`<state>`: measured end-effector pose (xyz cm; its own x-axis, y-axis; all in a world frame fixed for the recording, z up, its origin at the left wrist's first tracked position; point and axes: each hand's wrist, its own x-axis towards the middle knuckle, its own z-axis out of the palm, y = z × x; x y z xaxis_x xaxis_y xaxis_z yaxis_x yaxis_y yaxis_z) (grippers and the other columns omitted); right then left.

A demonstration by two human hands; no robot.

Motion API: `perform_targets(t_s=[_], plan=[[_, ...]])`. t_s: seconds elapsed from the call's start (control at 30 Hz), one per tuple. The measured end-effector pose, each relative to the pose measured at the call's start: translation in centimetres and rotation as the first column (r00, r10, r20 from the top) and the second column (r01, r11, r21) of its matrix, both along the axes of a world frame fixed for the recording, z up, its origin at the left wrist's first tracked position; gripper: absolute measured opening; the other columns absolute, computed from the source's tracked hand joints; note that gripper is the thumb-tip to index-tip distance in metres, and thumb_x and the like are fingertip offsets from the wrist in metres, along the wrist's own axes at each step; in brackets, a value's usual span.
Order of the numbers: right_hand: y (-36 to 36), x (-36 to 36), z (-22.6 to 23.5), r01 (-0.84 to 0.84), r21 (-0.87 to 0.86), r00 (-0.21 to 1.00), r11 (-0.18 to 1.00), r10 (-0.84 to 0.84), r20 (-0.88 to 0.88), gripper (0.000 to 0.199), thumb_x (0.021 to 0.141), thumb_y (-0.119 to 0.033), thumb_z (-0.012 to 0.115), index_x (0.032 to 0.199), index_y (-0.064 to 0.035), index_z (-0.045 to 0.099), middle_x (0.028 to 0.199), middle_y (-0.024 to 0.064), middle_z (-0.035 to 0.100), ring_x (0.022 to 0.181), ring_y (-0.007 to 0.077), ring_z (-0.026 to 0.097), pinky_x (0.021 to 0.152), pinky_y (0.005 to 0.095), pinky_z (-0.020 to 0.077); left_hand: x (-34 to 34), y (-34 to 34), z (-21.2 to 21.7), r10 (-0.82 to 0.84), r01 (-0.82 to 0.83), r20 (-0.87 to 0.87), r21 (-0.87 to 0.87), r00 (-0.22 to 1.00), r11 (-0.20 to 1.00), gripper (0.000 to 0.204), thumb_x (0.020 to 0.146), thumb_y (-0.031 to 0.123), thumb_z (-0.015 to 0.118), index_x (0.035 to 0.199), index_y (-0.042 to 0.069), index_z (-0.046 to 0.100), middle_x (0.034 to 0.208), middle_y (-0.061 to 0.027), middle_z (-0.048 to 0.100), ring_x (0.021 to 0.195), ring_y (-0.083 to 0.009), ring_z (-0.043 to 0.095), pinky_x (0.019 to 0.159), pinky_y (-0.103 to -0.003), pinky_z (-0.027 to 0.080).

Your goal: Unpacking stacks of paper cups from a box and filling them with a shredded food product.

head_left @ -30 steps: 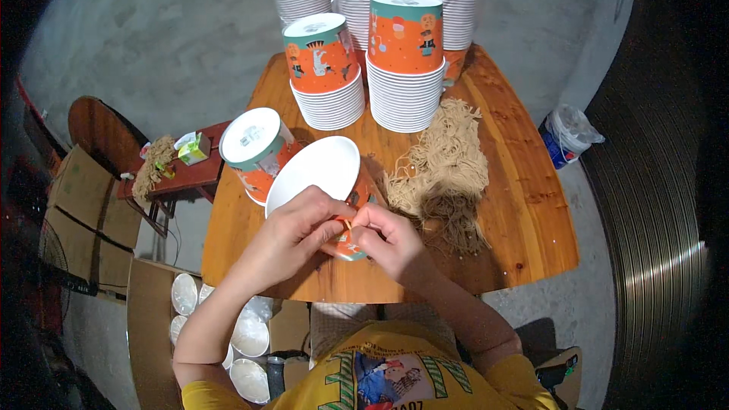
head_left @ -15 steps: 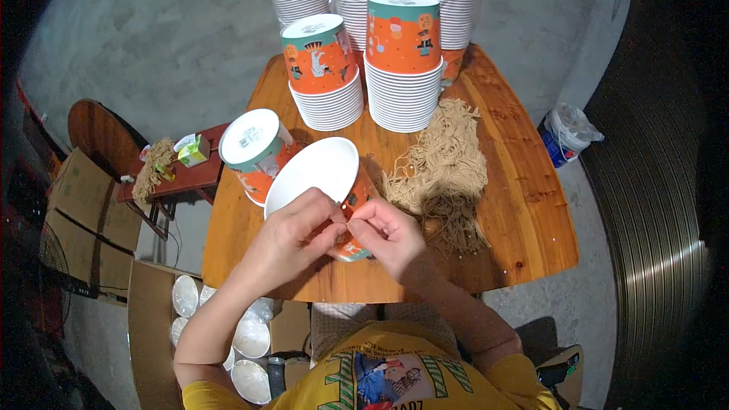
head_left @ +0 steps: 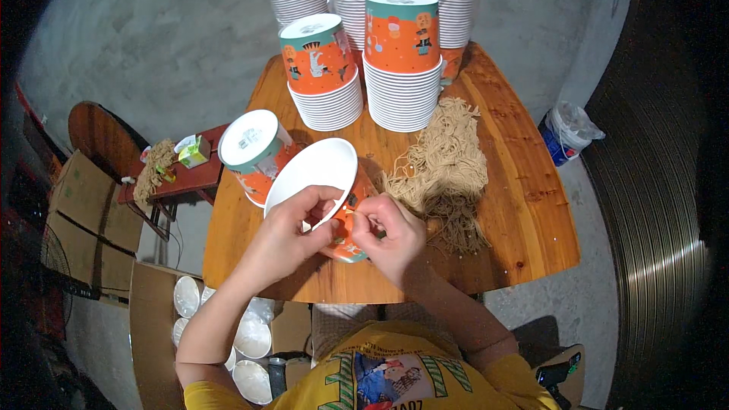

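orange paper bowl with a white inside (head_left: 319,182) lies tipped on its side near the 6 o'clock edge of the round wooden counter (head_left: 524,182), its mouth facing 11 o'clock. the left hand (head_left: 292,231) is closed on the rim, thumb inside the bowl. the right hand (head_left: 387,235) is pinched shut at the bowl's outer wall, on something too small to make out. touching the right hand at 1 o'clock lies a heap of tan straw-like fibre (head_left: 444,175). an upside-down orange bowl (head_left: 254,152) sits just beside at 10 o'clock, and two stacks of orange bowls (head_left: 364,61) stand at 12 o'clock. i judge the thin rim could crease if the left grip tightens, and an elbow swing could knock the neighbouring bowl off the edge.
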<state>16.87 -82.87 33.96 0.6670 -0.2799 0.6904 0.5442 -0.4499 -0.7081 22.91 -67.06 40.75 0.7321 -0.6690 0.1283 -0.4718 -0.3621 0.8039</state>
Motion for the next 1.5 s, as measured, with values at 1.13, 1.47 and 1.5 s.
perform_targets(t_s=[1.13,1.47,1.5], plan=[[0.0,0.3,-0.8,0.105,-0.086,0.994,0.991,-0.104,0.017,0.014,0.076,0.006,0.064,0.081,-0.0017,0.053,0.07,0.005,0.056,0.057,0.0071,0.056,0.052,0.0227,0.0476,0.0,-0.6,0.9,-0.118,0.114,-0.306,-0.03,0.945,0.993,0.021,0.092,0.014,0.055,0.11,0.003,0.057,0.093,0.0007,0.056,0.086,-0.0077,0.049,0.076,-0.025,0.043],[0.4,0.0,-1.8,0.157,-0.117,0.988,0.981,-0.155,0.029,0.014,0.076,0.004,0.064,0.08,-0.0022,0.053,0.066,0.0056,0.057,0.053,0.0104,0.056,0.05,0.0256,0.0482,1.7,-1.3,-0.6,-0.116,0.13,-0.479,-0.004,0.87,0.992,0.015,0.097,0.014,0.048,0.101,0.001,0.055,0.088,0.0004,0.056,0.08,-0.0059,0.05,0.07,-0.02,0.044],[0.4,-0.1,-1.8,0.158,-0.12,0.987,0.98,-0.157,0.024,0.014,0.076,0.004,0.064,0.08,-0.0024,0.053,0.066,0.0062,0.057,0.053,0.011,0.056,0.05,0.0258,0.0481,1.7,-1.4,-0.7,-0.1,0.12,-0.495,0.008,0.863,0.993,0.015,0.097,0.014,0.049,0.099,0.001,0.055,0.087,0.0007,0.055,0.079,-0.006,0.049,0.07,-0.021,0.044]])
